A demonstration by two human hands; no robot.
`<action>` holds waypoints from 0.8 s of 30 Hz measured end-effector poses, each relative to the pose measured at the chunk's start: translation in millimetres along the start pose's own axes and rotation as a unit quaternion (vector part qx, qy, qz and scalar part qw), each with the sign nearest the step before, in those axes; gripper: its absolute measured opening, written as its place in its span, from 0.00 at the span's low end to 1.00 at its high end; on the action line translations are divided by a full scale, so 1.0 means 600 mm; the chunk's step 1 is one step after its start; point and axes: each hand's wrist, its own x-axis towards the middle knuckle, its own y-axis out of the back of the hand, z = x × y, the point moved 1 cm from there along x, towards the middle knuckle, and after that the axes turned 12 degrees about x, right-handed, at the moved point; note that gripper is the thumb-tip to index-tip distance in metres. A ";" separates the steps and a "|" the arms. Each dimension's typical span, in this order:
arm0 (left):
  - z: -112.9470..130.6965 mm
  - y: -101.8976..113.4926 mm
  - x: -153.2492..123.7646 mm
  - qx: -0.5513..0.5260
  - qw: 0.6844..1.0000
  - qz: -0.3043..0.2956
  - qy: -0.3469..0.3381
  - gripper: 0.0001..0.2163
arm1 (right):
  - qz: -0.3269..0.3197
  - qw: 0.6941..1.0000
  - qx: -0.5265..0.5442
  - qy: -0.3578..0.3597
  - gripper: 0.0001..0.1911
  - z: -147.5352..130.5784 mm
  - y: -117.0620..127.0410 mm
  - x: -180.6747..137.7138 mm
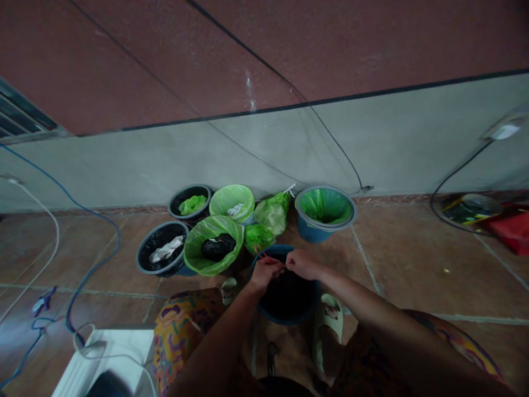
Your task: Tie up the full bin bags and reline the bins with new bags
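Both hands at the dark-lined blue bucket (286, 309), lower centre.
Left hand (263, 273) and right hand (302, 263) pinch red drawstrings (264, 255); six buckets (324, 212) above already lined.

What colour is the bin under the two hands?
The bin is blue, with a dark bag inside; the head view shows it best.

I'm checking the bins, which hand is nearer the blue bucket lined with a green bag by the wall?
Right. The right hand is just below-left of the blue bucket; the left hand is farther left, over the dark bucket.
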 end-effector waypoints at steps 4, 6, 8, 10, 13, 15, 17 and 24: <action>-0.003 0.001 0.004 0.058 0.997 0.037 -0.029 0.03 | -0.054 0.998 -0.012 0.008 0.12 0.010 -0.003 -0.001; -0.001 0.000 0.006 0.131 0.988 0.046 -0.065 0.02 | -0.065 0.998 -0.015 -0.001 0.11 0.012 -0.004 -0.001; 0.003 -0.001 0.005 0.198 0.973 0.057 -0.101 0.05 | -0.077 0.997 -0.015 -0.014 0.09 0.012 -0.004 0.000; 0.009 -0.002 0.004 0.238 0.960 0.075 -0.129 0.07 | -0.077 0.997 -0.014 -0.030 0.10 0.009 -0.004 0.001; 0.015 -0.003 0.003 0.265 0.946 0.094 -0.163 0.11 | -0.031 0.999 -0.001 -0.043 0.12 0.004 -0.006 0.003; 0.014 -0.004 0.005 0.272 0.939 0.098 -0.185 0.13 | 0.008 0.999 0.023 -0.037 0.13 0.003 -0.012 0.006; 0.006 -0.005 0.010 0.263 0.938 0.106 -0.196 0.13 | 0.015 0.997 0.063 -0.031 0.14 0.004 -0.023 0.010; -0.034 -0.014 0.014 0.162 0.960 0.162 -0.163 0.12 | -0.041 0.968 0.224 -0.100 0.17 0.022 -0.059 0.024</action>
